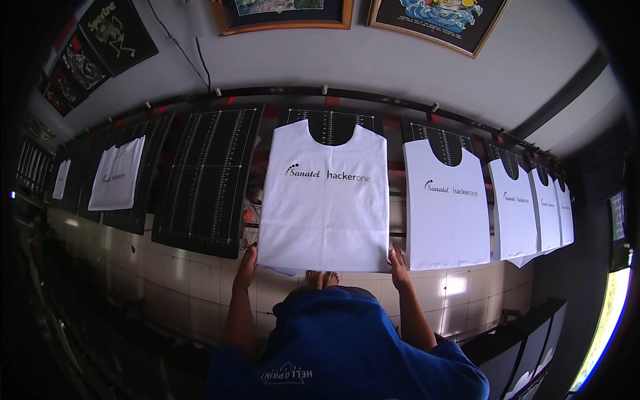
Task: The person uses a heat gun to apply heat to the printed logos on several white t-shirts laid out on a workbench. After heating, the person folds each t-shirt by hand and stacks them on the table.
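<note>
The left grip [247, 268] is at the lower left corner of the central white shirt [323, 223]; the right grip [400, 268] is at the lower right corner. Both are partly curled, with the fingers directed upward along the side edges. Each appears to touch the cloth at its corner. Whether the fingers pinch the fabric or only bear against it cannot be told, as the fingertips are partly hidden.

The shirt lies between and beyond the two grips, over a black board [331, 120] that shows through the neck opening. The lower edge of the shirt spans from one grip to the other.

Right of the right grip, a narrow gap separates the shirt from a neighbouring white shirt [447, 230]. Beyond the left grip, a slim gap separates the shirt from a bare black panel [207, 193], whose surface is open. Below the grips, the tiled floor [200, 272] shows on both sides of the person's blue top [340, 340].

The central shirt is matte, soft cloth drawn nearly flat, with a faint vertical crease, dark chest print and a rounded neckline. The panel is flat and rectangular, with rounded corners and fine white ruled lines. The floor tiles are pale and glossy.
</note>
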{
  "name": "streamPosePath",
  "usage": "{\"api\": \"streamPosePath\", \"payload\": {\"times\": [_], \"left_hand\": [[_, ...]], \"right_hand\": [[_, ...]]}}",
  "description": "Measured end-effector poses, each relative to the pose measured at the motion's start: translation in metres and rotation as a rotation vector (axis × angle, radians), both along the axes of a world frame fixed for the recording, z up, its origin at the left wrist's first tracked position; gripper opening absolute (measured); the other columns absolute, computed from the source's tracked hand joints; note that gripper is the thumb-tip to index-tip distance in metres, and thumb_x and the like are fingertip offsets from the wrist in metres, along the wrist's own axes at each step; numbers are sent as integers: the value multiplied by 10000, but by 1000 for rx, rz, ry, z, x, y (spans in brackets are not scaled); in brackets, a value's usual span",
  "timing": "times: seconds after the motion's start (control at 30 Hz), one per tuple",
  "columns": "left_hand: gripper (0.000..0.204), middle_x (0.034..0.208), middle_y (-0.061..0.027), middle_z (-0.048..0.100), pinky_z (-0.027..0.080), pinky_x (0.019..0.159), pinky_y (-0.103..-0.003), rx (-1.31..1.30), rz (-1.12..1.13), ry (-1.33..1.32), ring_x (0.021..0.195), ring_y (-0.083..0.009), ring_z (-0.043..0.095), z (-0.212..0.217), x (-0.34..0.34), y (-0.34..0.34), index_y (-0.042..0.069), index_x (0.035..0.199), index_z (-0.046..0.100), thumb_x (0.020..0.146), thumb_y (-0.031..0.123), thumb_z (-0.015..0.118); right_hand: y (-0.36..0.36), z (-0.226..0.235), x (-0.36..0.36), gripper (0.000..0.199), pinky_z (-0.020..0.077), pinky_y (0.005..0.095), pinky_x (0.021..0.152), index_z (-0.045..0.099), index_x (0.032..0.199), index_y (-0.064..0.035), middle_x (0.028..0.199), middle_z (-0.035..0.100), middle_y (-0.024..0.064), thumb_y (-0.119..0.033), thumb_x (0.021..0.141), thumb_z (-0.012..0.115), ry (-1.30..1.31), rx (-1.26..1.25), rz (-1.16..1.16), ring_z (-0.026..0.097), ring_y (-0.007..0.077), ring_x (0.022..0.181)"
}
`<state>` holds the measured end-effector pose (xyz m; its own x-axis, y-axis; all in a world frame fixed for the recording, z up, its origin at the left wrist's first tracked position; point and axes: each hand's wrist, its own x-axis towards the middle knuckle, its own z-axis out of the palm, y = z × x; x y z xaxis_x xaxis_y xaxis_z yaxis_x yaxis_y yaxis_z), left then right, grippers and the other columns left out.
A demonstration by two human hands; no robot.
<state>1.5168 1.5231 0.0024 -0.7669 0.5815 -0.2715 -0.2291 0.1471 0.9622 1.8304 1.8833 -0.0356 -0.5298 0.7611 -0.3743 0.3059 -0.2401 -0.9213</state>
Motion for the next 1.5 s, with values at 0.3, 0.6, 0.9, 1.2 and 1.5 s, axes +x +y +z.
{"api": "streamPosePath", "payload": {"times": [0.3,0.6,0.9,1.2,1.5], "left_hand": [[396,1155,-103,620,458,909,-340,188,81,-406,1039,-199,596,47,14,-22,-28,1214,563,932,250,586],[193,958,-53,665,530,752,-311,706,27,-37,856,-168,655,275,-184,158,68,980,632,924,253,620],[391,1153,-112,627,467,924,-314,313,183,-91,1056,-195,602,285,-77,46,-14,1231,560,894,182,582],[282,1057,-76,644,481,836,-310,-16,-106,-104,965,-151,610,31,-75,-5,11,1154,592,929,180,586],[247,995,-21,638,478,795,-288,-101,116,-509,879,-141,602,-2,-122,61,69,1074,640,890,233,655]], "right_hand": [[6,30,44,360,486,316,825,580,1110,48,1007,642,106,-249,911,619,167,-558,78,621,193,925],[176,305,-178,321,529,345,737,605,1040,-25,927,650,83,-328,947,557,716,-120,13,648,195,806],[61,318,-52,341,513,304,791,594,1124,61,985,673,130,-193,896,583,326,-100,-28,661,193,867],[45,96,-26,482,481,411,936,452,1260,105,1175,584,210,-258,952,525,146,-609,95,605,305,1055],[78,79,-88,435,539,403,805,539,1176,65,1054,629,177,-269,905,609,-116,-398,40,640,264,917]]}}
